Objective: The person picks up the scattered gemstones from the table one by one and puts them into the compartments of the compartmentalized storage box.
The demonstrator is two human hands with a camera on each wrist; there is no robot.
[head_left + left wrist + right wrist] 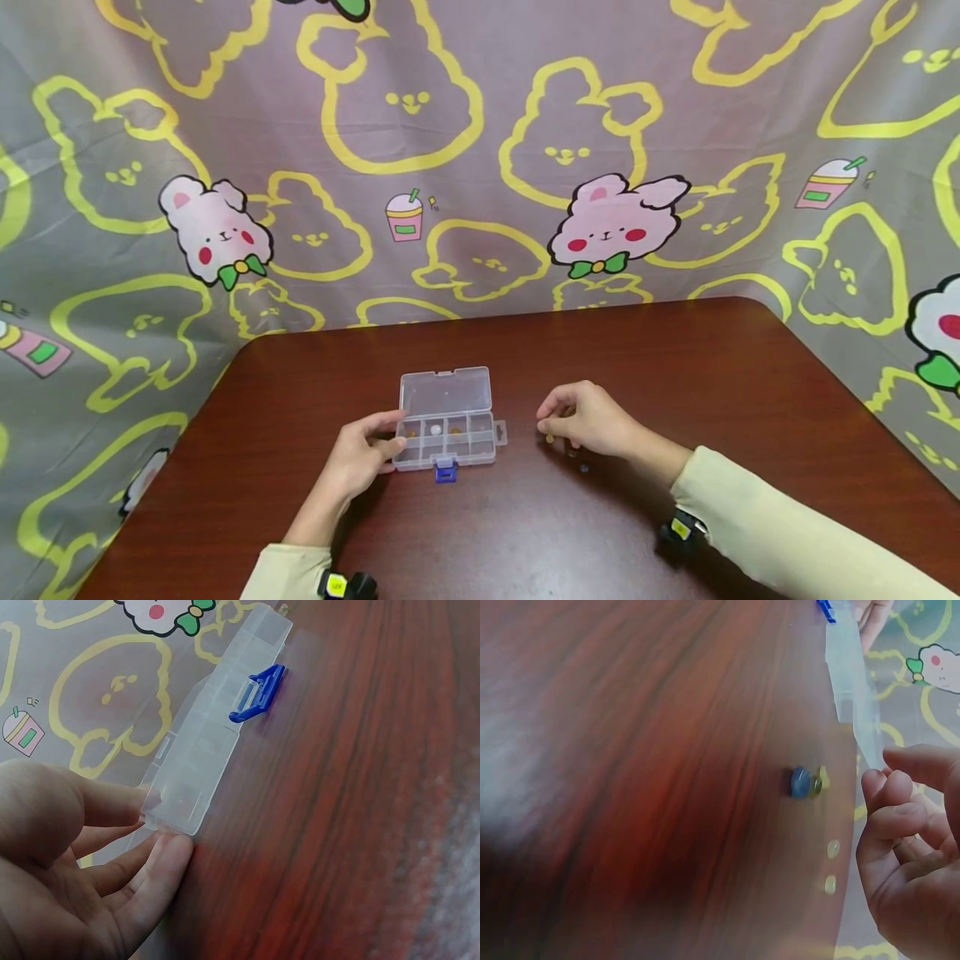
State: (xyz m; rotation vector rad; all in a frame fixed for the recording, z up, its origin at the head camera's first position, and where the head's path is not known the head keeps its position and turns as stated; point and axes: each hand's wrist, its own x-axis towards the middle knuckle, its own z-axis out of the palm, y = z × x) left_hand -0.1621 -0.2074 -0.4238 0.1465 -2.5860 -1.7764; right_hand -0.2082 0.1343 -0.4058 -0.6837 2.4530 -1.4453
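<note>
My left hand [358, 454] grips the left end of a clear plastic compartment box [481, 459], thumb at the front and fingers behind. Its lid [446, 393] stands open at the back, and a blue latch [446, 472] hangs at the front. A white bead [436, 430] and an amber bead [455, 431] lie in separate back-row compartments. To the right of the box, my right hand [596, 419] has curled fingers, thumb and forefinger close together; what lies between them is too small to make out. Below it rest a yellow bead [550, 438] and a blue bead [800, 782].
A yellow-green bead [816, 785] lies against the blue one, and two pale beads [833, 849] sit farther along the brown table [510, 550]. A clear hanging tab [501, 432] juts from the box's right end. Patterned cloth [465, 150] surrounds the table's back and sides.
</note>
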